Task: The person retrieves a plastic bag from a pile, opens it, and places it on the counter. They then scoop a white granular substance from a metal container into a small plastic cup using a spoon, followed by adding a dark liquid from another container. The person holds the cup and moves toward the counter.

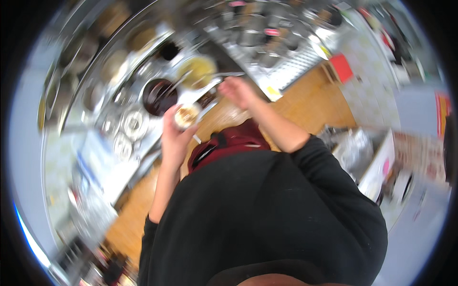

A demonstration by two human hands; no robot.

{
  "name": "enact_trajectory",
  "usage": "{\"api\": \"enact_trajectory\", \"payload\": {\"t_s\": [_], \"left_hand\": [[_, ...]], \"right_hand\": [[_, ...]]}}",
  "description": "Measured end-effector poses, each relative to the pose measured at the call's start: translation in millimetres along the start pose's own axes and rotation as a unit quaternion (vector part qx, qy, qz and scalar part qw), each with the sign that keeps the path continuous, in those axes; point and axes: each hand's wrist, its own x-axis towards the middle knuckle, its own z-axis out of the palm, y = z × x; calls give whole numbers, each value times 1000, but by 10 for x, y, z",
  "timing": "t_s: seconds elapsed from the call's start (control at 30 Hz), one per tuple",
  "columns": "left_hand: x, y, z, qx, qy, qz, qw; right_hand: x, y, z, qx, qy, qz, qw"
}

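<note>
My left hand (174,137) grips a small cup (186,116) whose contents look white with brown bits on top. Just beyond the cup stands a round container of dark liquid (160,97) on the counter. Beside that is a container of yellowish liquid (196,72) with a utensil handle leaning in it. My right hand (238,92) hovers near the counter edge, its fingers loosely curled. Motion blur hides whether anything is in it. Close to its fingertips lies a thin, pale utensil handle (229,74). Left of the right hand sits a small tray with dark contents (207,99).
Clear round lids or cups (134,123) stand on the left counter. Several metal containers (250,32) line the back. A perforated drain grate (300,73) edges the right counter, near a red box (341,68). An open carton with plastic bags (357,153) stands at my right.
</note>
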Motion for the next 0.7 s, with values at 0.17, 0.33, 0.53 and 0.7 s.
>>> {"api": "enact_trajectory", "payload": {"t_s": [0.17,0.33,0.53,0.7], "left_hand": [[80,276,369,-44,-60,-49,996],[200,347,998,-30,-169,-17,985],[317,325,1988,-44,-266,-26,963],[527,530,2716,-59,-283,11,957]], "right_hand": [[-799,223,-404,-314,41,-61,946],[-2781,268,-1098,-499,-2,52,865],[-4647,166,-1472,-284,196,150,927],[-5166,284,-1985,-437,283,84,850]]}}
